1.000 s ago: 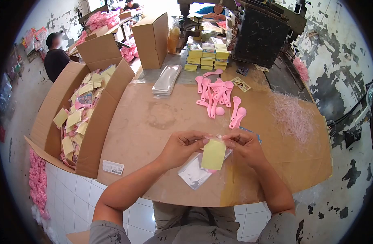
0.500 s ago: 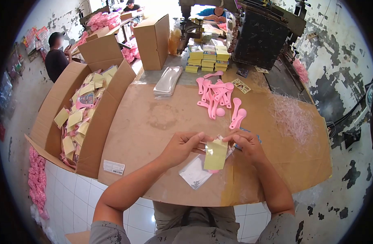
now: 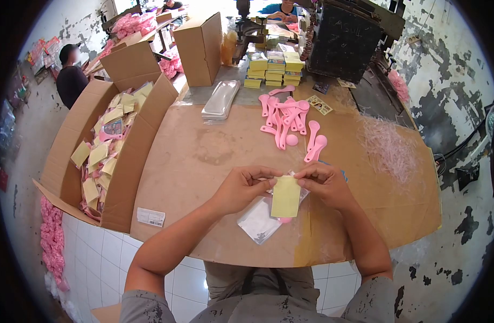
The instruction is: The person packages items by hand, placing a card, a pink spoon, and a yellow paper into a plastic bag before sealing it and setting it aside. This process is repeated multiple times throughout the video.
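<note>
My left hand (image 3: 246, 187) and my right hand (image 3: 328, 187) are both closed, pinching the two top corners of a small clear plastic bag around a pale yellow card (image 3: 285, 198). A bit of pink plastic (image 3: 285, 219) peeks out under the card's lower edge; most of it is hidden. Beneath, flat clear bags (image 3: 259, 222) lie on the cardboard-covered table (image 3: 198, 177). Partly covered by my right hand is something blue on the tabletop. Beyond my hands lie several pink measuring spoons (image 3: 283, 121), with two more (image 3: 317, 149) nearer my right hand.
At left stands an open carton (image 3: 129, 177) full of bagged yellow cards and pink pieces. Clear bags (image 3: 220, 100) are stacked further back, near piles of yellow cards (image 3: 275, 69). Shredded plastic (image 3: 389, 156) lies at right. A person (image 3: 72, 81) sits at far left; others work behind.
Both hands have risen slightly away from me with the bagged card, which now hangs straighter and faces me more squarely. The view has tilted a little.
</note>
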